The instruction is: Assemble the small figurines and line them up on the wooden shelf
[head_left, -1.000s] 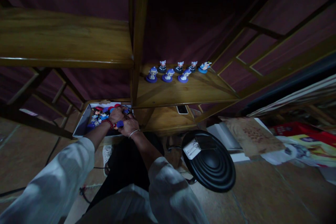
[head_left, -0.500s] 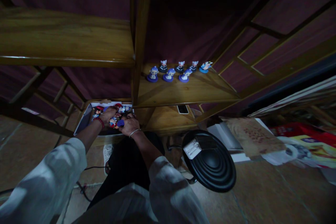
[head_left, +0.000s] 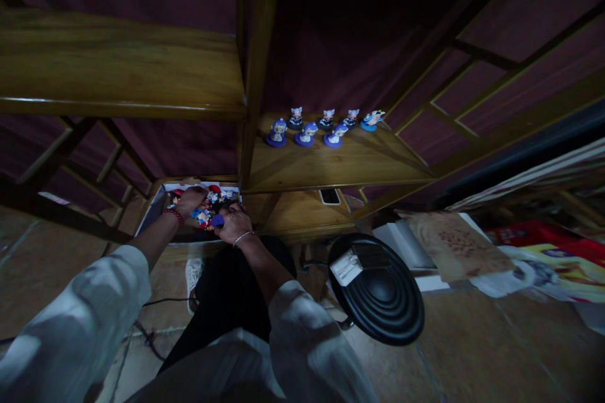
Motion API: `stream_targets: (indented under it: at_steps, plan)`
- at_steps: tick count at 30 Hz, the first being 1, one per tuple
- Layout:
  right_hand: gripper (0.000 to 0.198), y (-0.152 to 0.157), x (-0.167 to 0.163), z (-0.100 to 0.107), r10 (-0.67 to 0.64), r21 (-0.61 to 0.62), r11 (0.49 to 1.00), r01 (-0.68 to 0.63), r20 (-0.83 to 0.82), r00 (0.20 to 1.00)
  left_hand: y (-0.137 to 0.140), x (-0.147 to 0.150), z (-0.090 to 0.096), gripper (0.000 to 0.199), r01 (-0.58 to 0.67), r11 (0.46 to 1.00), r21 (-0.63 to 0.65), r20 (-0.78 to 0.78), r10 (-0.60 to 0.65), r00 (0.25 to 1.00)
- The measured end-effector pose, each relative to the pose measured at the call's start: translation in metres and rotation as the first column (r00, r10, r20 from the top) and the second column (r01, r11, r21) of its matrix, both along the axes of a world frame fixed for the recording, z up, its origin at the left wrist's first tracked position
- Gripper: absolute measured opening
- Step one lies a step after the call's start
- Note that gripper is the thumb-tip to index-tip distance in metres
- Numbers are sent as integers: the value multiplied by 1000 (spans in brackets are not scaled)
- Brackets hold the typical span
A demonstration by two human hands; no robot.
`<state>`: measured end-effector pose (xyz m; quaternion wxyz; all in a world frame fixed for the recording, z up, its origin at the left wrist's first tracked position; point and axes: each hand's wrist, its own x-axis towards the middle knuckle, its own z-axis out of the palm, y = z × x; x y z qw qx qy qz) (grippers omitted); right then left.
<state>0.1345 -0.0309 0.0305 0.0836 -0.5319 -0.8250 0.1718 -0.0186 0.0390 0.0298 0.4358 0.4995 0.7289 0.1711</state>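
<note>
A white shallow box [head_left: 152, 213] full of small painted figurines [head_left: 203, 219] sits low at the left, under the shelf post. Inside it, my left hand [head_left: 190, 201], with a red bead bracelet at the wrist, rests over the figurines; its fingertips are lost among them. At the box's right side my right hand [head_left: 236, 224] is closed on a figurine with a round purple base [head_left: 217, 220], the rest of it hidden by the fingers. More figurines with red and blue parts lie jumbled between the two hands.
On the wooden shelf [head_left: 331, 167] stand several figurines, purple-based ones [head_left: 307, 135] in front and dark-based ones [head_left: 328, 119] behind, plus a blue-based one [head_left: 372, 120]. Below lies a phone [head_left: 329, 196]. A black round stool [head_left: 387, 302] bears a small white packet [head_left: 346, 267].
My left hand has shifted slightly left within the box, uncovering more figurines. My right hand stays almost in place with the purple-based figurine. The view has shifted a little.
</note>
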Motion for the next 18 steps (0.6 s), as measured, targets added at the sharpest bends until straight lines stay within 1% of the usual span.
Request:
stream_targets:
  at_steps: [4,6,7,9,11,13,14,16,18]
  plan:
    - [42,0,0,-1,0,-3,1000,0,10,1000,4,-5,4,24,49,996,78,-222,-30,975]
    - [41,0,0,-1,-1,2,1000,1,15,1000,5,-6,4,24,78,985,154,-330,-23,944]
    - [41,0,0,-1,-1,5,1000,1,16,1000,5,-6,4,25,105,973,206,-383,-19,924]
    - [41,-1,0,0,-4,10,1000,4,15,1000,5,-1,3,28,192,932,306,-477,-25,879]
    - [40,-1,1,1,-12,10,1000,12,12,1000,5,7,3,30,310,882,355,-514,-93,852]
    - [39,-1,1,2,-13,-1,1000,13,8,1000,5,18,4,30,429,836,343,-526,-208,825]
    - [38,-1,1,2,-11,-5,1000,11,6,1000,6,23,4,29,468,824,321,-529,-254,810]
    - [37,-1,1,2,-7,-9,1000,7,5,1000,7,33,4,26,498,832,244,-509,-327,796]
    - [34,-1,1,1,-10,-12,1000,10,13,1000,9,41,4,23,503,844,186,-489,-365,793]
